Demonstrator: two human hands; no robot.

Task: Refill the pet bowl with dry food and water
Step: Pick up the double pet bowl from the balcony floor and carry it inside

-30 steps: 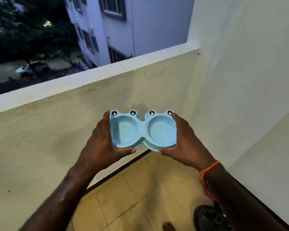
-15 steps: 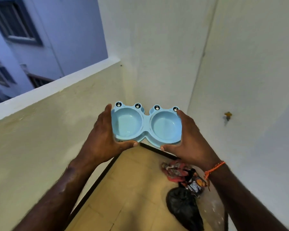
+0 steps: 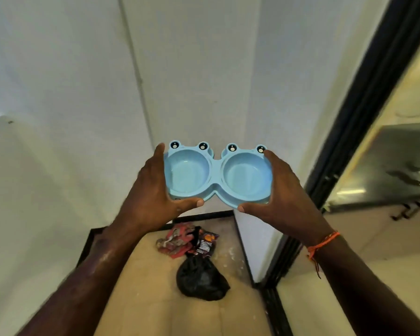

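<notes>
White walls [image 3: 204, 69] meet in a corner straight ahead of you, and a dark door frame [image 3: 364, 112] runs down your right side, with a steel counter [image 3: 386, 170] showing beyond it. Below you lies a tan tiled floor [image 3: 150, 299]. You hold the pale blue double pet bowl [image 3: 216, 175] up in the air in front of that corner, roughly level, with four frog eyes along its far rim; both of its round wells look empty. Your left hand [image 3: 153, 190] grips the bowl's left end, thumb along the near edge and fingers round the outer side. Your right hand [image 3: 284, 192] grips the right end the same way, an orange thread band [image 3: 321, 242] at its wrist. On the floor beneath sit a tied black bag [image 3: 201, 280] and, touching its far side, crumpled red and black wrappers [image 3: 187, 241].
</notes>
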